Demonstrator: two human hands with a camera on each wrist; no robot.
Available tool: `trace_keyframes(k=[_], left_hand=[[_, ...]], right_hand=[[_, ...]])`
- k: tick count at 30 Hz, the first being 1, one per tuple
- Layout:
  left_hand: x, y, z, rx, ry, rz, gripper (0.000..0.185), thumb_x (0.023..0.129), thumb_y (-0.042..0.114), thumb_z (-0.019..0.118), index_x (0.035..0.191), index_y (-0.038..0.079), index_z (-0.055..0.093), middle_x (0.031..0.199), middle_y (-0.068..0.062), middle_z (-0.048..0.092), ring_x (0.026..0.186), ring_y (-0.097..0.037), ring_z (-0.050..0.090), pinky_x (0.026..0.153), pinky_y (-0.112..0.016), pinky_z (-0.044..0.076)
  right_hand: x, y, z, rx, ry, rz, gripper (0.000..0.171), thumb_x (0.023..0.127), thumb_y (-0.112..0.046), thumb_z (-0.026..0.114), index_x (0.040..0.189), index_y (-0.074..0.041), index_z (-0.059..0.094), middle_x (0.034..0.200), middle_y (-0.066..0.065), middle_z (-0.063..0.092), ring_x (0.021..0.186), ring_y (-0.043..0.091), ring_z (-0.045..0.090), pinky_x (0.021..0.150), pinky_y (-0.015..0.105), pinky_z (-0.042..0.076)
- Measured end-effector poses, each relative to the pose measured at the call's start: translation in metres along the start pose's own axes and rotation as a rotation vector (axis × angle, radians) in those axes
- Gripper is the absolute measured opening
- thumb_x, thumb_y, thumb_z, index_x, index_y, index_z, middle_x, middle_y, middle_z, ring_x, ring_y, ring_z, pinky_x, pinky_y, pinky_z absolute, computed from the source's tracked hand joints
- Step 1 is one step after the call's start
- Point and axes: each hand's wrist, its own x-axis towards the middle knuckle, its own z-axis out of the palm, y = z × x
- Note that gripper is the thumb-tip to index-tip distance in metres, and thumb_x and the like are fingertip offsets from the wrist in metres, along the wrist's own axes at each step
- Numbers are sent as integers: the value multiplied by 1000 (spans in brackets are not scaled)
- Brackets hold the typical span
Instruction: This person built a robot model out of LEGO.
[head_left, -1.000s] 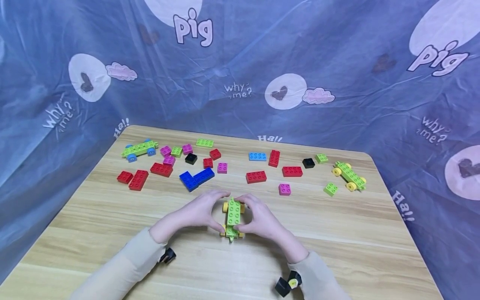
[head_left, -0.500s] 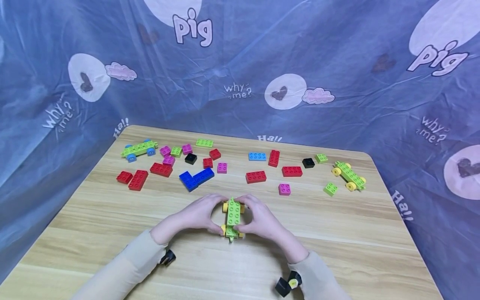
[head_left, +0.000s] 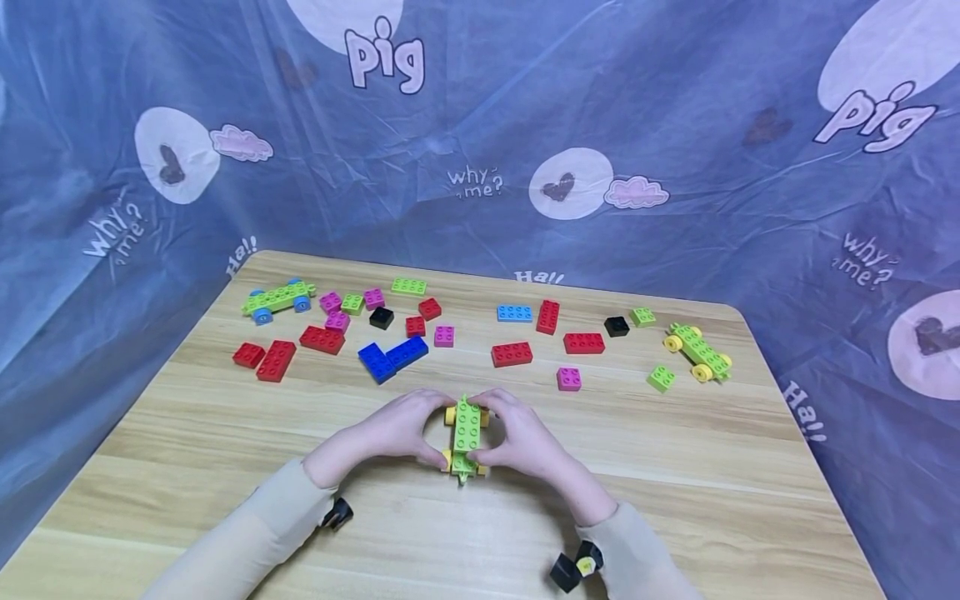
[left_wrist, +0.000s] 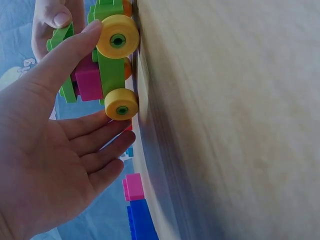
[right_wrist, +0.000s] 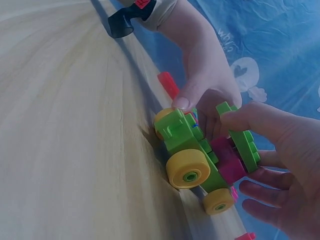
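Observation:
A toy car stands on the table between both hands, with a green wheeled base and yellow wheels. A magenta brick sits on the base, with a long green brick above it. My left hand spans the car's left side, its thumb at the near wheel and its index finger at the far wheel. On the other side, my right hand pinches the long green brick, thumb on its near end. Its index finger reaches the far end in the head view.
Several loose bricks lie across the back of the table, among them blue bricks, a red brick and a magenta brick. A blue-wheeled base stands back left, a yellow-wheeled base back right. Patterned cloth hangs behind.
My left hand has shifted slightly toward the near side, its fingertips coming in against the car's wheels. The right hand and the car have stayed in place.

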Motion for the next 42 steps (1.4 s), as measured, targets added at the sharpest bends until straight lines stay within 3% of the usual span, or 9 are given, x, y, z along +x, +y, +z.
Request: trace_keyframes(k=[26, 42], left_hand=[[4, 0, -1, -24, -20, -18, 89, 64, 33, 91, 135, -4, 52, 138, -19, 56, 131, -36, 49, 112, -50, 38], [5, 1, -3, -21, -19, 4, 91, 63, 32, 91, 135, -6, 51, 138, -21, 56, 131, -37, 50, 111, -50, 38]], right_hand=[[11, -7, -9, -77, -67, 6, 69, 67, -23, 87, 127, 0, 62, 119, 10, 64, 111, 26, 61, 98, 44, 51], [11, -6, -7, -141, -39, -26, 69, 66, -24, 87, 126, 0, 63, 116, 9, 66, 107, 24, 63, 97, 42, 52]])
